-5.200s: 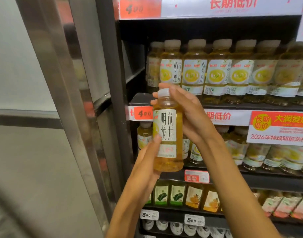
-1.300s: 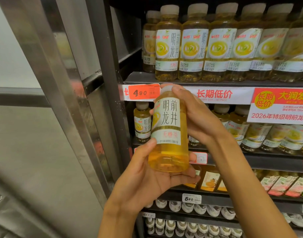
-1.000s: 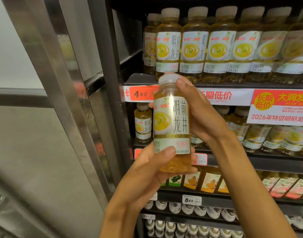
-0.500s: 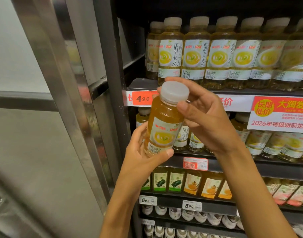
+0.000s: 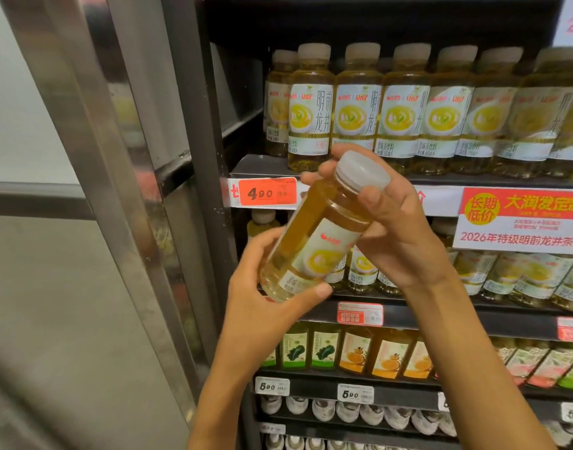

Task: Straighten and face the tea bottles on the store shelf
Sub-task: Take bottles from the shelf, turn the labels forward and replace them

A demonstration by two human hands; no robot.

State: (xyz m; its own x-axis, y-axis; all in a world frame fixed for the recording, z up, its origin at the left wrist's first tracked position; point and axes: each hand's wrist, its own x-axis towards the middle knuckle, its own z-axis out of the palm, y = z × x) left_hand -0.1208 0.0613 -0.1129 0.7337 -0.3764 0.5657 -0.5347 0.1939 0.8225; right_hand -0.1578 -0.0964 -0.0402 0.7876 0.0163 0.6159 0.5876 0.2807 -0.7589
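Both hands clamp 1 tilted bottle (image 5: 317,235), cap toward 1 o'clock: left hand (image 5: 262,306) round its base, right hand (image 5: 395,228) apparently pinching the neck.

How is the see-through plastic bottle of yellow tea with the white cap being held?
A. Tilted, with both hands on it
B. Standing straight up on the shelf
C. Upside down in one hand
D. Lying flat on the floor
A. The see-through plastic bottle of yellow tea leans with its white cap up and to the right; the left hand grips its base, and the right hand holds its neck.
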